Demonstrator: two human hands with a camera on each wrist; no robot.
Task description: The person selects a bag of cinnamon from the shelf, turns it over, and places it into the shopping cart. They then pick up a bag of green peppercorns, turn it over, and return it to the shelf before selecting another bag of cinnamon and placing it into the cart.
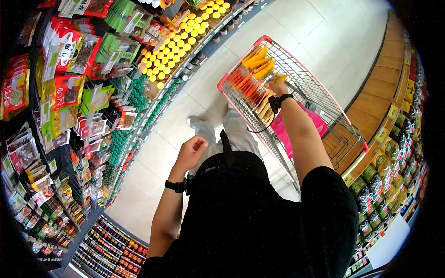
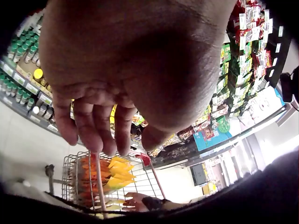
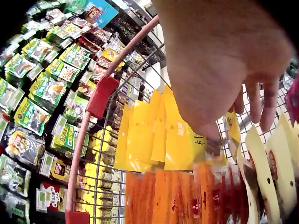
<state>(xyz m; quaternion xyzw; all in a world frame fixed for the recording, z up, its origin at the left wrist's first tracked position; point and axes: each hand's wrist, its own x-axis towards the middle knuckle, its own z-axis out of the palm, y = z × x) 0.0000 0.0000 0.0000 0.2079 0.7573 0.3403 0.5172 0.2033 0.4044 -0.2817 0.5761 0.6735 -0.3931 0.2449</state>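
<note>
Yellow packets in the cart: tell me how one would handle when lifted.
The yellow packets look thin and flat, so one is probably light. Their glossy surface may be slippery. Standing upright, a loosened one might lean.

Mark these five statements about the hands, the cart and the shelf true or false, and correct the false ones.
1. The left hand grips the cart's rim. False: it is held outside the cart, gripping nothing.
2. The right hand is over the cart's contents. True.
3. A pink bag is in the cart. True.
4. The yellow-capped bottles are in the cart. False: they stand on a shelf.
5. Orange packets are beside yellow packets. True.
</note>
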